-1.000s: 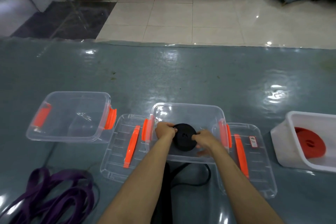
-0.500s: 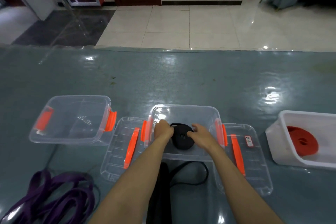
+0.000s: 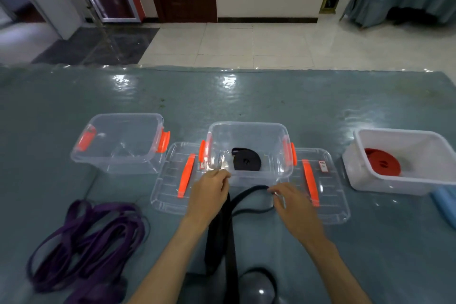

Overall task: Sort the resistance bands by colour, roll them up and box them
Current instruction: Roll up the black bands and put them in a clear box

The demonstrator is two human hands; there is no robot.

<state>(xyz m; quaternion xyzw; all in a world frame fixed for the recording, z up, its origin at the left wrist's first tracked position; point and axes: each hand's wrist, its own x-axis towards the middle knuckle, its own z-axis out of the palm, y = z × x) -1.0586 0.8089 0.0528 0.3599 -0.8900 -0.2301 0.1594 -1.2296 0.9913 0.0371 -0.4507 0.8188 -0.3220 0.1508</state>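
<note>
Resistance bands lie in four places on the grey-green table (image 3: pixel 320 106). One rolled black band (image 3: pixel 246 161) sits on the floor of the middle clear box (image 3: pixel 249 131), free of both hands. I see the loose black bands (image 3: pixel 223 229) running from the near table edge up toward that box, with one loop (image 3: pixel 254 191) arching in front of its near wall.

Left hand (image 3: pixel 209 195): held just before the box's near left corner, fingers curled toward the thumb. I cannot tell whether they pinch a black strap or close on nothing.

Right hand (image 3: pixel 288 202): fingers bent, tips at the right end of the black loop; contact looks likely, but a firm grip is not confirmed by this view.

Purple bands (image 3: pixel 84 237) lie in a loose heap at the near left. A rolled red band (image 3: pixel 382 161) rests inside the white tub (image 3: pixel 365 175) at the right.

A second clear box (image 3: pixel 118 140) with orange latches stands at the left, and two clear lids (image 3: pixel 172 180) with orange handles lie flat on either side of the middle box
</note>
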